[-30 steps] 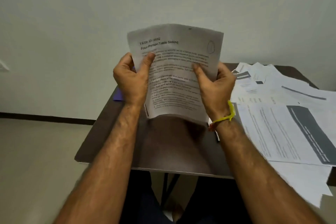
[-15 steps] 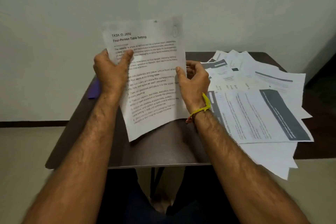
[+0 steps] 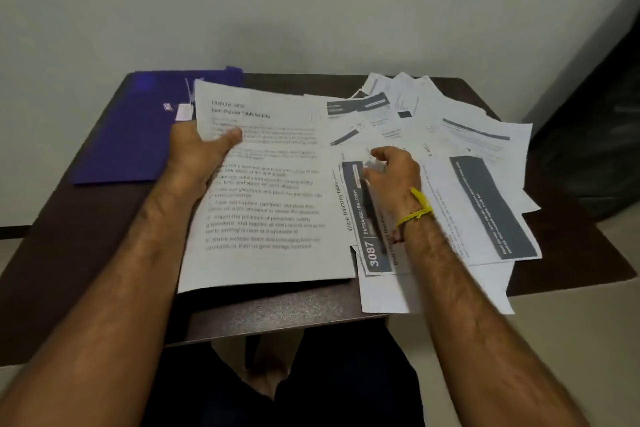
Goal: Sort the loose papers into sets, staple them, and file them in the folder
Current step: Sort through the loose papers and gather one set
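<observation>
1. The left hand (image 3: 199, 152) has a pinch grip on the left edge of a printed sheet (image 3: 266, 191) — thumb on top, fingers hidden beneath. The sheet's near end lies low over the desk (image 3: 284, 312); whether it touches, I cannot tell.
2. This hold likely keeps the sheet flat and readable while a match is sought for its set.
3. The right hand (image 3: 393, 177) hovers over or rests on the pile (image 3: 460, 184) just right of the sheet, fingers curled loosely. Blur hides whether it has hold of any page. A yellow band (image 3: 417, 210) circles that wrist.
4. The pile of loose papers is fanned over the right half of the desk, some pages overhanging the near edge — probably spread so headings show for sorting.
5. The folder (image 3: 138, 135), purple, lies shut at the far left, the sheet's far corner overlapping it. Nothing can be seen inside it.
6. No stapler is in view. Judging by this, sorting is early; stapling and filing are not yet done.
</observation>
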